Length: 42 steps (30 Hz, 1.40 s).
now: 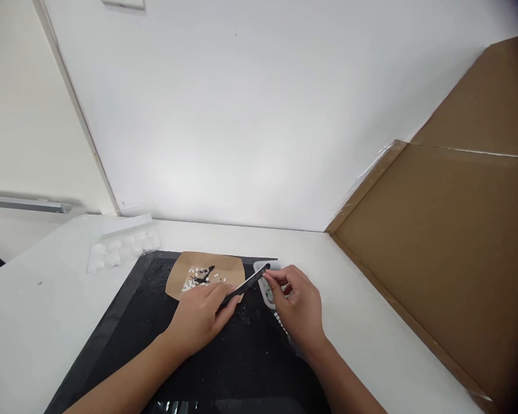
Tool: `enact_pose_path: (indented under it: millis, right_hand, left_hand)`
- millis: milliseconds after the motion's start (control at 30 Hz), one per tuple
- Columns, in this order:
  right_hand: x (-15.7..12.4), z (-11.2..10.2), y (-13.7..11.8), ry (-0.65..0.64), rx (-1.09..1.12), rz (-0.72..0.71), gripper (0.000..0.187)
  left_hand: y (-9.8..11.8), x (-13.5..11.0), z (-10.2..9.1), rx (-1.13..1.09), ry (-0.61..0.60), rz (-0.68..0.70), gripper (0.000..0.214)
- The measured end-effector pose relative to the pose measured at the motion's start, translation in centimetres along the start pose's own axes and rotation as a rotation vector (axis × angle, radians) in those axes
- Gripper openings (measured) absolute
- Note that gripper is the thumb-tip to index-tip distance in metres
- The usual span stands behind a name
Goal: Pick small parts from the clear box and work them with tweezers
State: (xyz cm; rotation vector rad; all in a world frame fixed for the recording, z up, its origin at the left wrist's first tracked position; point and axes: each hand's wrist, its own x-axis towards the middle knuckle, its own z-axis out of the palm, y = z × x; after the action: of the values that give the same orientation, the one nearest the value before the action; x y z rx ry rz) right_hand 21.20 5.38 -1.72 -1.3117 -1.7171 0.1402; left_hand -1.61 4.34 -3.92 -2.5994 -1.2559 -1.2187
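Observation:
My left hand (205, 310) is closed around the lower end of a narrow black strip (251, 282) with a white edge. The strip slants up to the right, above the black mat. At its upper end, the thumb and forefinger of my right hand (297, 305) are pinched together on the tip. Behind my left hand lies a brown paper tray (228, 265) holding small white bits and black scraps (204, 277). A clear plastic container (265, 296) stands partly hidden behind my right hand. Several white dots (280, 322) show beside that hand.
A black mat (224, 368) covers the middle of the white table (47, 299). At the back left rests a clear plastic tray (123, 247) with rounded compartments. Brown cardboard panels (440, 247) stand along the right, and a white wall (242, 126) rises behind.

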Motion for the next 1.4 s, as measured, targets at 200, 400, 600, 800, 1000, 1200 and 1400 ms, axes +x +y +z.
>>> enact_pose_path:
  millis: [200, 400, 600, 800, 1000, 1200, 1400]
  right_hand:
    - [-1.3, 1.3, -0.6, -0.122, 0.007, -0.086, 0.021]
    - [-0.1, 0.2, -0.1, 0.003, -0.037, 0.016, 0.028]
    - [-0.8, 0.9, -0.4, -0.104, 0.022, -0.061, 0.023]
    - [-0.9, 0.9, -0.8, -0.080, -0.018, -0.049, 0.021]
    - [0.0, 0.0, 0.0, -0.013, -0.049, -0.004, 0.025]
    - [-1.2, 1.1, -0.6, -0.152, -0.013, -0.109, 0.017]
    - [-0.3, 0.2, -0.3, -0.050, -0.079, -0.001, 0.019]
  left_hand:
    - [-0.1, 0.1, 0.0, -0.002, -0.017, -0.029, 0.013]
    - [0.0, 0.2, -0.1, 0.002, -0.021, -0.015, 0.014]
    - [-0.2, 0.0, 0.1, 0.011, -0.020, -0.015, 0.013]
    - [-0.3, 0.0, 0.1, -0.002, -0.012, -0.014, 0.015]
    - [0.0, 0.1, 0.0, 0.002, -0.021, -0.004, 0.015]
    - [-0.3, 0.0, 0.2, 0.012, -0.012, -0.006, 0.014]
    - [-0.1, 0.2, 0.1, 0.006, -0.005, -0.005, 0.013]
